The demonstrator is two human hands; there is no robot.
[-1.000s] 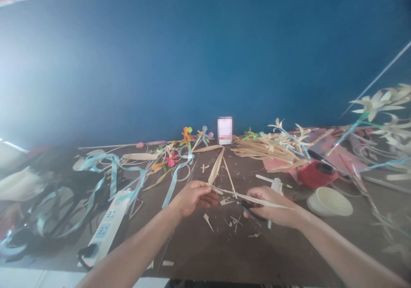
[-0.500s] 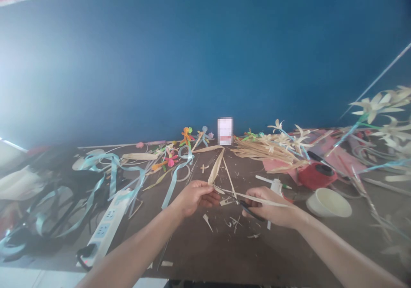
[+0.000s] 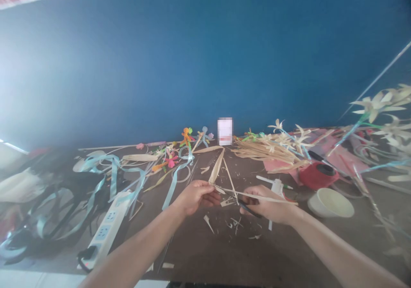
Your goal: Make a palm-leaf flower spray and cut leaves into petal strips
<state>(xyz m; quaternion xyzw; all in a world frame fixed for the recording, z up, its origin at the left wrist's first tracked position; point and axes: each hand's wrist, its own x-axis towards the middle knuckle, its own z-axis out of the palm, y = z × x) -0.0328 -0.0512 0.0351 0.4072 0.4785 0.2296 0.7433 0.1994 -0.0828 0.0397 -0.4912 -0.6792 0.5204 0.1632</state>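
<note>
My left hand (image 3: 199,197) is closed, pinching one end of a long pale strip of dried husk (image 3: 267,197) between thumb and forefinger. The strip runs rightward and passes over my right hand (image 3: 261,204). That hand is wrapped round the black handles of scissors (image 3: 251,209), whose blades point left toward the pinched end and lie partly hidden by the strip. Just beyond my left fingers, a broader husk piece (image 3: 217,166) slants up the table. Small husk scraps (image 3: 208,223) are scattered below the hands.
A white power strip (image 3: 105,228) and light-blue ribbon (image 3: 114,172) lie at left. To the right stand a white cup (image 3: 330,203), a red object (image 3: 317,174) and a glue gun (image 3: 277,188). Husk bundles (image 3: 266,153) and small coloured figures (image 3: 186,136) line the back, by an upright pixelated screen (image 3: 224,131).
My right hand has shifted slightly left with the scissors, nearer my left hand. The strip's free end lies a little lower. My left hand keeps its pinch almost in place.
</note>
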